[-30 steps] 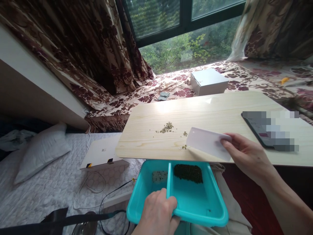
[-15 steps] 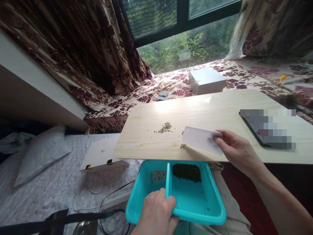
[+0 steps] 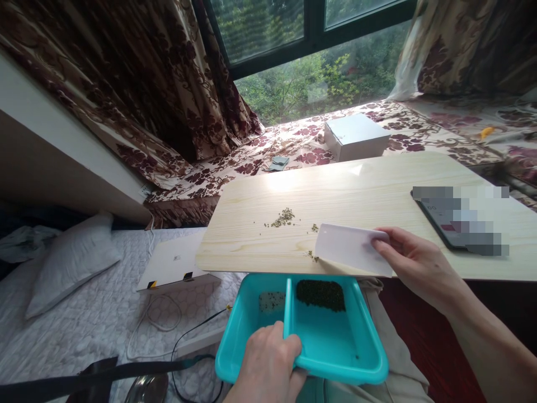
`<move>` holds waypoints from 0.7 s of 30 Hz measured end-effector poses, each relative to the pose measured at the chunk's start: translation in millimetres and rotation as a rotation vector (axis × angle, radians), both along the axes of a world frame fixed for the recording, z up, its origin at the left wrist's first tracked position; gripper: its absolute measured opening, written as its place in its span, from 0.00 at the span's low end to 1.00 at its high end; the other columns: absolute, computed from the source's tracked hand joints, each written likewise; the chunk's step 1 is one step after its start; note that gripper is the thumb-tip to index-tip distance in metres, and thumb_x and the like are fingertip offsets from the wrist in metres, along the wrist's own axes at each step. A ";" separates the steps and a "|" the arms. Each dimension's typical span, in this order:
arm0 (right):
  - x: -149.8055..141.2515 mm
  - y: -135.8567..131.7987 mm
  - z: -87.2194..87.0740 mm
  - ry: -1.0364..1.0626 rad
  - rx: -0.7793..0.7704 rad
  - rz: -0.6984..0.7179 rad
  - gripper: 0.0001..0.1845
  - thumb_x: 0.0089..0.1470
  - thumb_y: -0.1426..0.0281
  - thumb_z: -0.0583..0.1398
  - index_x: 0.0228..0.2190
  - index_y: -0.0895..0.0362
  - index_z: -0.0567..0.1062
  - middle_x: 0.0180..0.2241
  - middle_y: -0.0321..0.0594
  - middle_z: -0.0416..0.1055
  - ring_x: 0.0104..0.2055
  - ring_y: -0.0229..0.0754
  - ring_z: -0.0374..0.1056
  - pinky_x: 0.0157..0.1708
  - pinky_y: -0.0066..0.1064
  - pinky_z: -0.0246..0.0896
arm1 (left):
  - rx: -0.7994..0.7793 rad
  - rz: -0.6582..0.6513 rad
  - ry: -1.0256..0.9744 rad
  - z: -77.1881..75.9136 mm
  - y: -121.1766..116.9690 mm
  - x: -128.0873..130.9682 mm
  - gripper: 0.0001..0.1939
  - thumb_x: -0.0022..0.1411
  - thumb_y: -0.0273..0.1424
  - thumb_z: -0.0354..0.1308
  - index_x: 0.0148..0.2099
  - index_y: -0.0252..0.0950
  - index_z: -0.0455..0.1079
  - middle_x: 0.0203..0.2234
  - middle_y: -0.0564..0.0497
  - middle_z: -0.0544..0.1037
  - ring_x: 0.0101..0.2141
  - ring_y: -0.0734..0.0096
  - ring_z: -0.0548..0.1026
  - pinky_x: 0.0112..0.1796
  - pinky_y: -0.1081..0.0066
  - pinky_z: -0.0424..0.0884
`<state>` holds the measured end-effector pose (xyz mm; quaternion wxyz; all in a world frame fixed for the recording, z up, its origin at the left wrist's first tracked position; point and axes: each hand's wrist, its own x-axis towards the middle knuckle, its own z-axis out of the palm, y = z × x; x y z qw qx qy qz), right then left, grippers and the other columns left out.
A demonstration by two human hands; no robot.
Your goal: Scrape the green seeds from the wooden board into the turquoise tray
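My right hand (image 3: 409,252) pinches the right end of a thin white plastic scraper card (image 3: 350,246), which slants low over the wooden tabletop (image 3: 235,246). Small greenish-brown grains (image 3: 314,256) lie by the card's left edge, and a looser pile of grains (image 3: 284,217) is farther left. Below the table's front edge, my left hand (image 3: 272,358) is closed around the near rim of a turquoise two-compartment bin (image 3: 369,330), at the divider. Its right compartment holds a dark heap of grains (image 3: 321,295); a pale patch with a few dark specks (image 3: 272,302) shows in the left one.
A dark tablet-like device (image 3: 444,224), partly pixelated, lies at the table's right. Behind the table, a silver box (image 3: 356,137) rests on the floral window seat. To the left, a white carton (image 3: 172,260), cables and a pillow (image 3: 75,266) lie on the quilted bed.
My right hand has moved the white card slightly to the right and down, uncovering a few more grains beside its left edge. The left hand and the bin stay in place.
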<state>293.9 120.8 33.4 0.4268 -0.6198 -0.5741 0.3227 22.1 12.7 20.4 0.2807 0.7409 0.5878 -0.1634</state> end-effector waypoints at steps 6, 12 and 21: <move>2.1 -2.5 -2.8 0.012 -0.008 0.021 0.15 0.48 0.56 0.62 0.32 0.54 0.78 0.25 0.38 0.76 0.24 0.42 0.69 0.21 0.31 0.63 | -0.005 -0.001 0.010 1.6 -0.7 -0.1 0.03 0.63 0.33 0.61 0.39 0.40 0.74 0.39 0.48 0.76 0.42 0.57 0.74 0.40 0.65 0.64; 4.7 -4.7 -6.4 0.010 -0.029 0.036 0.16 0.49 0.55 0.62 0.33 0.54 0.79 0.24 0.37 0.76 0.24 0.42 0.69 0.20 0.30 0.63 | -0.002 -0.008 0.015 -0.2 -0.1 -0.8 0.03 0.63 0.33 0.61 0.39 0.40 0.74 0.39 0.48 0.76 0.43 0.56 0.75 0.40 0.65 0.64; 3.2 -4.3 -11.3 0.033 -0.021 0.052 0.15 0.50 0.56 0.63 0.33 0.54 0.79 0.24 0.37 0.76 0.23 0.41 0.69 0.18 0.29 0.61 | 0.035 0.015 0.014 0.8 -2.9 -0.4 0.03 0.62 0.33 0.62 0.38 0.40 0.74 0.38 0.49 0.76 0.41 0.57 0.75 0.38 0.66 0.63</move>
